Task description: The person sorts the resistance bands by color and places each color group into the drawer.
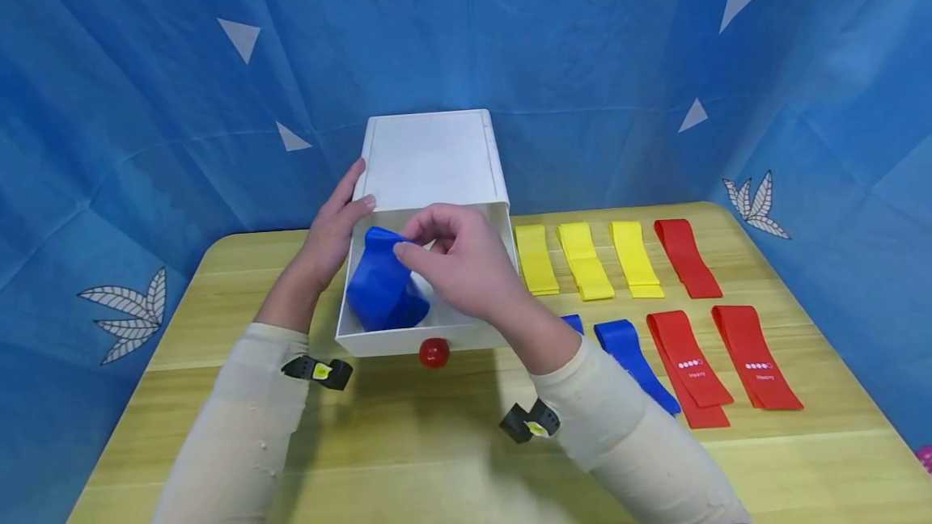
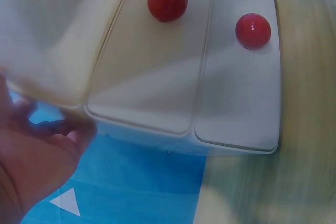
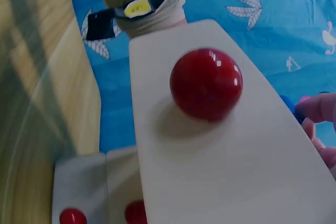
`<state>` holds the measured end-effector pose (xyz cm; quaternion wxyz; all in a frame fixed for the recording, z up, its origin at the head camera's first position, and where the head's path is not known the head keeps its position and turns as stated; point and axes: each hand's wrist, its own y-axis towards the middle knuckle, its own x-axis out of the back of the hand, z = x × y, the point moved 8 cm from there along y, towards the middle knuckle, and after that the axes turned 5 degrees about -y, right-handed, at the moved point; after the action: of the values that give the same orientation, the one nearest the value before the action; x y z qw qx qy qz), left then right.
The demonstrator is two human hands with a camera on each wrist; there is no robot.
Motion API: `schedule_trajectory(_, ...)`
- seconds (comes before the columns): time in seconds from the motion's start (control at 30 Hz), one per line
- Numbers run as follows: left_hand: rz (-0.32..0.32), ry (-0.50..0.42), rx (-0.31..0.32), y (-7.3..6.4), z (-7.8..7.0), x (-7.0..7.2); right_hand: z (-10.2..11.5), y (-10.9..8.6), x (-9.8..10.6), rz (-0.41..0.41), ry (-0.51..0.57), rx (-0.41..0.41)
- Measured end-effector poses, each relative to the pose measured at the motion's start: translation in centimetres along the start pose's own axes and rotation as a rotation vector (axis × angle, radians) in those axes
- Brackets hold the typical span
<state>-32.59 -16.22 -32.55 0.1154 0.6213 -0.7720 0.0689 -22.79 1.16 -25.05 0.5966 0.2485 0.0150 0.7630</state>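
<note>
The blue band (image 1: 379, 285) is in the pulled-out top drawer (image 1: 393, 344) of the white box (image 1: 433, 156), at that drawer's left side, bunched up and partly standing. The right hand (image 1: 466, 265), over the drawer, pinches the band's upper edge between thumb and fingertips. The left hand (image 1: 331, 237) lies along the box's left side, fingers fairly straight, thumb at the front top edge, and seems to steady it. Whether the blue bundle is one band or has another folded beneath it is hard to tell, since the lower folds run together in shadow. The band looks thin, soft and rubbery: likely light, floppy, a little grippy and in no danger of breaking, but apt to spring out of its fold. A flat pinch across both layers near a folded end should control it better than a grip on one corner. The box looks like light, smooth plastic that could slide, so a palm against its side makes sense; the red knob (image 1: 434, 352) suits pulling the drawer. To the right of the box, yellow bands (image 1: 539, 261), red bands (image 1: 688, 261) and other blue bands (image 1: 635, 362) lie folded on the counter (image 1: 408, 443).
</note>
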Motion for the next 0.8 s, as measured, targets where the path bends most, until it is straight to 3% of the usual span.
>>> schedule_trajectory(0.43, 0.022, -0.063, -0.005, 0.0, -0.1, -0.1, -3.0, 0.4, 3.2, -0.024, -0.393, -0.218)
schedule_trajectory(0.67, 0.023, -0.056, -0.002, 0.1, -0.1, -0.2, -3.4, 0.7, 4.9, -0.059, -0.515, -0.28)
schedule_trajectory(0.8, 0.021, -0.048, -0.009, 0.1, 0.0, -0.1, -3.8, 0.8, 5.9, -0.09, -0.528, -0.285)
